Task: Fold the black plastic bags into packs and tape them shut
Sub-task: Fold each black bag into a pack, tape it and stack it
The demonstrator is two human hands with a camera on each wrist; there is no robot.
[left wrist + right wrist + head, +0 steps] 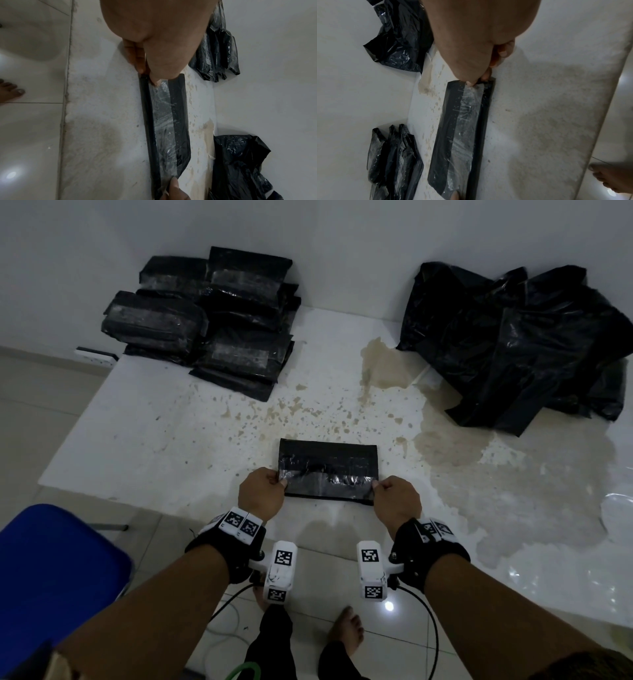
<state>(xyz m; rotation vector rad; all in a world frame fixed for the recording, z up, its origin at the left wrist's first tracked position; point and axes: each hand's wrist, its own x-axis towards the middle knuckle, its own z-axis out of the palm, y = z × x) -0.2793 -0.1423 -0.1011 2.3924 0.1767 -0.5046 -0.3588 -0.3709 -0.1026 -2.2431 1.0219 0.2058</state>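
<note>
Nearest the body, both forearms are extended over the near edge of the white table (144, 440), wrist cameras strapped on. The folded pack (328, 471) is laid flat at the near centre of the table, long axis left to right. Its left end is pinched by the left hand (262, 494), thumb on top at the corner; its right end is pinched likewise by the right hand (396, 501), thumb on top, fingers tucked at the edge. A strip of clear tape (163, 121) is seen running the full length of the pack, wrinkled and glossy, with a narrow dark fold left exposed along the near edge.

Step judged: taping, tape ends being pressed down or wrapped at the two short edges. Whether the ends are fully stuck cannot be told.

Next move, as judged: tape rubbed flat end to end, then the pack carried to the finished stack. A firm seal at the corners is called for, or the fold may spring open.

Farther out, stains are spread over the table's centre and right. At far left, the stack of taped packs (212, 316) is piled against the wall. At far right, the heap of loose black bags (534, 344) is left unfolded, so more rounds remain.
</note>
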